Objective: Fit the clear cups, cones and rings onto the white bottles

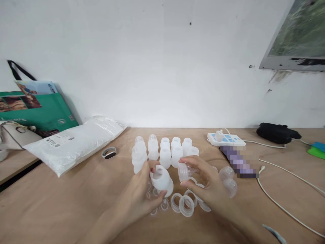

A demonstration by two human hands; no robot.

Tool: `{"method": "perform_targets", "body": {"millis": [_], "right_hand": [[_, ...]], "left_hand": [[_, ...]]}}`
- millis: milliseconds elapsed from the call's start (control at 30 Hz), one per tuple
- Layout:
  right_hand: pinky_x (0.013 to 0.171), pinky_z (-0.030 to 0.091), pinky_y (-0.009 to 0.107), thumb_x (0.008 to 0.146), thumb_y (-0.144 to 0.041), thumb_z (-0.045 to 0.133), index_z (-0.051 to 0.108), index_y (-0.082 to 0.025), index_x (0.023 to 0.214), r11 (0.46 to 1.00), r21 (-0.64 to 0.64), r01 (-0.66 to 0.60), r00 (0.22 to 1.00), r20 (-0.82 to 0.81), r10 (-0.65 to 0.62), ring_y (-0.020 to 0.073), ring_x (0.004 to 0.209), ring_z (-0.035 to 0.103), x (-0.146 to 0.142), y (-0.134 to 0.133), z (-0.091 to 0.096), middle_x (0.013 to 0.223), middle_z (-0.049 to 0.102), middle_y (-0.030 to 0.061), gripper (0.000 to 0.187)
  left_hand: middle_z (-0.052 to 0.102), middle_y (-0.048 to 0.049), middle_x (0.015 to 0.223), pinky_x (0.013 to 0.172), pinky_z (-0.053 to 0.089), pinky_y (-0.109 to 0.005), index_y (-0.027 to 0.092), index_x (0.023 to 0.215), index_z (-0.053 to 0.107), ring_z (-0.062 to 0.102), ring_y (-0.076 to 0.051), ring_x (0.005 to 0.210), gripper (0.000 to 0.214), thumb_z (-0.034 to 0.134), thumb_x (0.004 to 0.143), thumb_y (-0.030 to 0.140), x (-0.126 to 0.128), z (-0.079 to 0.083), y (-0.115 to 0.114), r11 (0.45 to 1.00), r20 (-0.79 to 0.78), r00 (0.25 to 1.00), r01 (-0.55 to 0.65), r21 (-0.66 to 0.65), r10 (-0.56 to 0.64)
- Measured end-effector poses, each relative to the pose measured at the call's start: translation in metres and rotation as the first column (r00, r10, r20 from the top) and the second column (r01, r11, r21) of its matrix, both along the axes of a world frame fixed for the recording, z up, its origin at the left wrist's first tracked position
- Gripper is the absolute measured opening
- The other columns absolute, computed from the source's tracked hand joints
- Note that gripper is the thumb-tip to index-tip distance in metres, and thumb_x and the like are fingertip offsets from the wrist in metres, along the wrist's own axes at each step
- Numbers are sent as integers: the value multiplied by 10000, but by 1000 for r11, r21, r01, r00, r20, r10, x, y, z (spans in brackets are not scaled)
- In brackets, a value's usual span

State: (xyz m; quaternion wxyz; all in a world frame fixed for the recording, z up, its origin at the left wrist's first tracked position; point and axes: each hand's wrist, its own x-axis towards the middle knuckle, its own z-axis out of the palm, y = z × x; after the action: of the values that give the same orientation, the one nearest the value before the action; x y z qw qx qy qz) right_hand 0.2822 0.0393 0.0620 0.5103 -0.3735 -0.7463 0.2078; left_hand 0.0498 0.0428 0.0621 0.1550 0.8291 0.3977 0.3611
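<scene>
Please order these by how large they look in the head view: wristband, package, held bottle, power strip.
1. Package
2. Held bottle and power strip: similar; the bottle's nearness makes ranking unsure.
3. Wristband

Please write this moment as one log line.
left hand: holds bottle | right hand: holds ring | bottle, ring: apart | table: loose rings, standing bottles

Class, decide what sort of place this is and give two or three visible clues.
Probably a makeshift workspace in an ordinary room: a wooden table against a marked wall, bottles grouped on it, and a power strip beyond the right hand.
</scene>
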Motion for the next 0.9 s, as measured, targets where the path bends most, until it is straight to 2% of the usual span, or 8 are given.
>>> {"method": "perform_targets", "body": {"millis": [233,467,600,667,700,767,833,900], "right_hand": [[941,541,388,852,-309,738,671,-263,1186,985,-63,-163,986,13,164,241,1098,654,3,-3,6,1162,714,73,344],[983,520,421,845,-279,761,683,-298,1214,912,-151,-380,925,-69,374,250,1174,629,7,0,9,1230,704,71,377],[974,512,403,844,-274,765,681,-316,1216,896,-150,-419,908,-83,411,236,1156,634,9,1,9,1216,710,53,384],[941,516,386,824,-305,783,684,-319,1217,914,-169,-368,930,-44,366,232,1105,648,9,0,9,1180,720,46,405],[903,525,372,810,-327,792,692,-311,1208,931,-183,-316,948,-12,319,229,1056,660,8,0,8,1142,729,44,411],[785,532,333,790,-367,799,728,-266,1132,960,-214,-180,979,59,197,218,914,675,6,0,7,1011,747,40,364],[644,496,291,806,-392,768,752,-206,950,962,-269,-51,986,139,91,191,741,651,2,0,4,823,730,26,235],[542,423,270,858,-423,693,698,-173,733,946,-322,38,972,232,40,160,595,581,-1,1,0,640,652,3,280]], "left_hand": [[621,-72,1159,799,526,-326,280,1252,414,645,-236,996,506,642,809,193,-1,6,-10,930,237,954,247,-273,-184],[693,-57,1018,659,475,-280,310,1225,423,681,-234,861,473,631,859,525,-6,15,-6,463,610,769,618,-636,-190],[710,-65,928,607,431,-264,278,1163,451,679,-235,792,497,648,810,567,-2,10,-2,363,664,737,658,-660,-127],[701,-53,929,586,424,-249,286,1183,422,670,-217,767,487,636,828,541,-1,7,-4,399,657,737,657,-640,-159],[693,-47,955,588,433,-246,296,1203,407,665,-209,775,463,626,849,498,-1,4,-5,466,628,757,628,-624,-180],[673,-49,1052,658,480,-276,307,1235,404,658,-217,864,441,629,859,352,-1,-1,-8,700,478,852,475,-533,-215],[658,-68,1157,793,497,-347,298,1243,451,633,-251,985,472,637,820,198,0,-6,-10,928,211,954,263,-263,-211],[649,-97,1237,869,469,-408,277,1216,522,613,-286,1029,469,623,792,106,2,-10,-12,982,-59,985,167,87,-163]]}}
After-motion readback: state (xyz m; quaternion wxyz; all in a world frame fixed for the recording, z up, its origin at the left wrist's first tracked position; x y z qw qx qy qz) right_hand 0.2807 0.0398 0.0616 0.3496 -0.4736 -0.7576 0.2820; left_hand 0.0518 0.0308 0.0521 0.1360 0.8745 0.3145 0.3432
